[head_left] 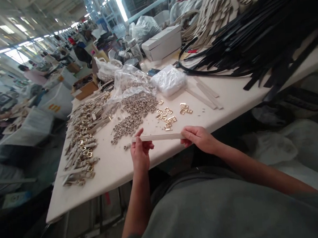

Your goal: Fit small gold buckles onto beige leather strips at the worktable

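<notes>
- The left grip pinches the strap near one end, the thumb on the near side and a finger rising behind; a short tip shows past the thumb.
- The right grip pinches the other end between thumb and curled fingers, covering that tip.
- The strap spans straight and nearly level between both grips, in front of the body and over the near edge of the surface. It looks clear of it, though the gap is hard to judge.
- To hold it well, both pinches should probably stay level and pull evenly, so it neither bows nor twists. The left hold seems short, so light tension looks safer than a hard tug.
- A few stray loops lie just beside the left grip; the main loop pile lies beyond.
- Gold buckles lie loose just past the strap's middle, with a smaller cluster beyond the right grip.
- Farther out are loose strips, a white packet and a clear bag.
- Buckled straps heap up at left; black straps spread at far right.
</notes>
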{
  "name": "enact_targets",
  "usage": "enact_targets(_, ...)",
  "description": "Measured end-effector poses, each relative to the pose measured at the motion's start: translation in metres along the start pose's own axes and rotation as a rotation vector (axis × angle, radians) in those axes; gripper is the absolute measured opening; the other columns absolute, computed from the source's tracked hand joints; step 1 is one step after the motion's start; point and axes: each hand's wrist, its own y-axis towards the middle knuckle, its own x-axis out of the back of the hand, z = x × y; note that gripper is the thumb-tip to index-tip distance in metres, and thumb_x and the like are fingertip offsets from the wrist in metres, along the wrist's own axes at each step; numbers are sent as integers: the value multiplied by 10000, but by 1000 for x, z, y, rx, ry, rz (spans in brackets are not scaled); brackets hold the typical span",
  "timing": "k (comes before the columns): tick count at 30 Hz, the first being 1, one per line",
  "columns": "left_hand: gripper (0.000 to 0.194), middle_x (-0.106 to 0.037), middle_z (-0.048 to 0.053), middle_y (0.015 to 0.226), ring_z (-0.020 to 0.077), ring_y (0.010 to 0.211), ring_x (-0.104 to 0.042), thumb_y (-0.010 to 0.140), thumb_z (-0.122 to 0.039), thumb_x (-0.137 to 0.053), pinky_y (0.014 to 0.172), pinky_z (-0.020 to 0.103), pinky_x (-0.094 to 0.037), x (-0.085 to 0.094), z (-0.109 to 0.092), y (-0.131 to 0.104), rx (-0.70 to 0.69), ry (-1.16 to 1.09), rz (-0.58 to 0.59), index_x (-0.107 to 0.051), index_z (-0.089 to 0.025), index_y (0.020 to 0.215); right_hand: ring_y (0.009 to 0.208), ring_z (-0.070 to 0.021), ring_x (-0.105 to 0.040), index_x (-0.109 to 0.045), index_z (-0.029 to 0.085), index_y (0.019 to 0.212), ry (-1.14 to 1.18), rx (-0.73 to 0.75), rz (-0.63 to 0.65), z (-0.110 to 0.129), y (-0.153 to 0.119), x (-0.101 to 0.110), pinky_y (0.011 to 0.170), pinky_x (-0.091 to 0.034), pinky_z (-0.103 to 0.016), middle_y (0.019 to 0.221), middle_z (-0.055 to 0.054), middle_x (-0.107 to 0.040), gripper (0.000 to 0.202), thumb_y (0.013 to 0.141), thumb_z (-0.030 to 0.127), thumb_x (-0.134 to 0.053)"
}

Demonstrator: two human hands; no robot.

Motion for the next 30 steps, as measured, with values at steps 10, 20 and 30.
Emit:
enact_targets(10, 450, -645, -14, 567, 77, 466, -572, 806, -530, -722, 478, 174, -457, 14, -17, 2, -75, -31, -96, -702, -145, 1038, 569, -117, -609, -638, 171, 686, 25, -63, 36, 2, 3, -2, 581, -524, -251, 683, -30, -687, 497, 789, 656, -676)
enact_targets(20, 418, -688, -6, 669, 112, 583, -676, 730, -401, -806, 579, 207, -529, 6, 1, -17, 66, 85, -58, -666, -161, 1042, 508, -60, -505, -601, 204, 723, 645, -127, -238, -2, 16, -6, 458, -449, -182, 655, 37, -620, 392, 588, 419, -901)
enact_targets(30, 441, -714, 11, 718, 127, 605, -676, 890, -423, -640, 621, 245, -557, -5, -4, -33, -5, 166, 49, -598, -188, 1261, 647, -120, -643, -599, 210, 827, 591, -172, -278, -8, 23, -11, 582, -550, -236, 831, -25, -700, 223, 806, 379, -742)
